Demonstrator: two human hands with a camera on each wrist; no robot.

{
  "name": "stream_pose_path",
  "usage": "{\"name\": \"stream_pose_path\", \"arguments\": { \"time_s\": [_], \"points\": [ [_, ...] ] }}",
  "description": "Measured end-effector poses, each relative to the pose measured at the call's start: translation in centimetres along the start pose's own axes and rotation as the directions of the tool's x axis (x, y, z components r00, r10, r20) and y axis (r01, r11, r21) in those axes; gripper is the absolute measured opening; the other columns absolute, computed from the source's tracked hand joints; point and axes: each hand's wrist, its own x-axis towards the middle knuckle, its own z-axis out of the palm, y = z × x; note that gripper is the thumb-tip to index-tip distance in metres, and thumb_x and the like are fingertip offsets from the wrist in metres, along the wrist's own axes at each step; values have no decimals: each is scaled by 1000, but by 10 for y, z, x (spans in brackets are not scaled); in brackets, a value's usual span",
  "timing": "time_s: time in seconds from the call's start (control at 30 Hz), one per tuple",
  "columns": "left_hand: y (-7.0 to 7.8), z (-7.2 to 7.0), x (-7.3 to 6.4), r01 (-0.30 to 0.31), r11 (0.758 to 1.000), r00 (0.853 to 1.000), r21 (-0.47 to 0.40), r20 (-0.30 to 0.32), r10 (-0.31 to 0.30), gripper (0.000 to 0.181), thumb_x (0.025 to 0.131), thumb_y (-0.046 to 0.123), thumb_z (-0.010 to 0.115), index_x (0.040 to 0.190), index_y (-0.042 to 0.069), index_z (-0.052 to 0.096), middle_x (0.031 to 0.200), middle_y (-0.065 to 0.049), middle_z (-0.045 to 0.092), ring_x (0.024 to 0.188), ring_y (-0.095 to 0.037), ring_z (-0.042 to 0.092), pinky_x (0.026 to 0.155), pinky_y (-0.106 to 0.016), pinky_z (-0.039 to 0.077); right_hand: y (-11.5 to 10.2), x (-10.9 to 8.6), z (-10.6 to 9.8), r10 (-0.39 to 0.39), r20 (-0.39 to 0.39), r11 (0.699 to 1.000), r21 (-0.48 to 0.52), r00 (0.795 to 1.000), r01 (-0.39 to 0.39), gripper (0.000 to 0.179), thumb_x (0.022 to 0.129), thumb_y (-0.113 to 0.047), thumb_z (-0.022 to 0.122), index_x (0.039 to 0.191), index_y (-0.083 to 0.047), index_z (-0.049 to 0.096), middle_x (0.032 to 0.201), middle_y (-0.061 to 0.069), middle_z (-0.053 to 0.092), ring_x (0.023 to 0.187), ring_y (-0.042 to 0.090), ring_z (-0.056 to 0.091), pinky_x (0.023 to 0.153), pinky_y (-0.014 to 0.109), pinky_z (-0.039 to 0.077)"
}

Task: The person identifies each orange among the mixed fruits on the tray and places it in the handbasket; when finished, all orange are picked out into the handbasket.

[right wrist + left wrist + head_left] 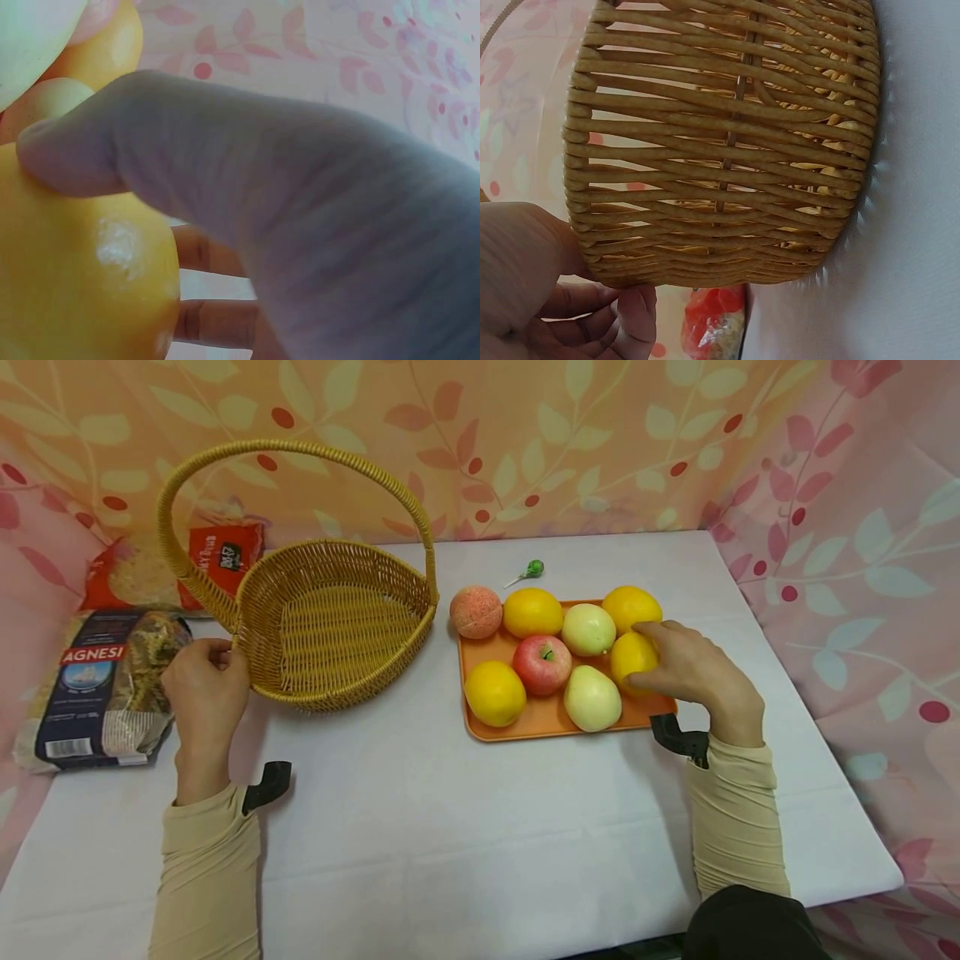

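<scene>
A wicker basket [330, 639] with a tall arched handle stands at the left; nothing lies in it. My left hand [207, 683] pinches the left end of its rim, and the left wrist view shows the fingertips at the weave's edge. At the right, my right hand [699, 670] grips a lemon-like yellow fruit [632, 658] on an orange tray [517, 735]. The right wrist view shows the thumb [75, 157] over this fruit, with fingers round its far side. About it lie a red apple [542, 665], pale green pears [592, 699] and more yellow fruits [495, 693].
A pinkish-orange ball [476, 612] sits by the tray's back left corner. Behind the tray lies a green lollipop [533, 569]. Left of the basket are an Agnesi pasta bag [97, 685] and a red packet [225, 556]. Patterned cloth surrounds the white table [420, 827].
</scene>
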Motion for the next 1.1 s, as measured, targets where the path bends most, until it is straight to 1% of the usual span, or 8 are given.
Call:
{"name": "stream_pose_path", "arguments": {
  "time_s": [0.2,0.33,0.47,0.63,0.77,0.9,0.97,1.1],
  "points": [
    [0,0,0,-2,1000,1000,-2,-1,2,36,92,13,46,107,-12,67,100,-31,64,93,-43,56,92,-52,36,-4,-4,-2,-13,-45,1000,13,999,13,69,81,-34,66,142,-10,45,133,20,50,106,37,51,86,57,44],
    [0,0,0,-2,1000,1000,8,0,2,36,92,14,47,108,-11,67,101,-30,65,93,-42,57,87,-48,36,-7,-5,-4,-27,-104,999,30,994,31,69,82,-36,66,142,-9,44,135,21,48,104,38,51,84,58,44],
    [0,0,1,9,1000,1000,7,8,-9,36,93,14,46,109,-11,67,102,-30,64,95,-43,56,88,-48,36,-9,-5,-3,-46,-184,997,58,982,57,69,83,-38,67,142,-10,44,136,20,48,102,38,53,83,58,44],
    [1,-1,1,37,999,999,13,31,-38,38,93,16,46,111,-10,66,105,-29,64,98,-43,55,91,-50,36,-15,-4,-2,-78,-279,991,81,957,104,71,82,-37,68,144,-12,43,136,19,49,103,39,53,86,60,44],
    [2,-1,0,29,999,999,25,27,-30,37,93,15,46,111,-10,67,104,-29,64,96,-41,56,80,-41,37,-21,-1,-3,-124,-336,983,87,934,162,69,81,-34,72,142,-12,46,136,19,49,107,40,53,91,61,45],
    [3,-1,0,22,999,1000,34,21,-23,37,93,15,47,111,-10,67,103,-28,65,93,-39,56,71,-33,34,-28,6,-7,-194,-357,970,71,914,234,69,80,-30,73,141,-11,47,137,17,49,109,38,53,93,59,46],
    [2,-1,0,22,999,1000,33,20,-23,37,93,15,47,111,-10,67,103,-29,65,93,-40,56,72,-33,33,-32,12,-11,-241,-356,958,63,903,281,70,80,-29,74,141,-10,46,137,16,49,110,37,54,94,58,46],
    [2,-2,0,16,999,1000,37,18,-16,37,93,15,46,110,-10,67,102,-29,64,92,-42,56,72,-35,34,-42,25,-18,-335,-355,923,60,873,379,71,78,-25,76,140,-7,47,138,16,50,115,35,53,97,56,46]
  ]
}}
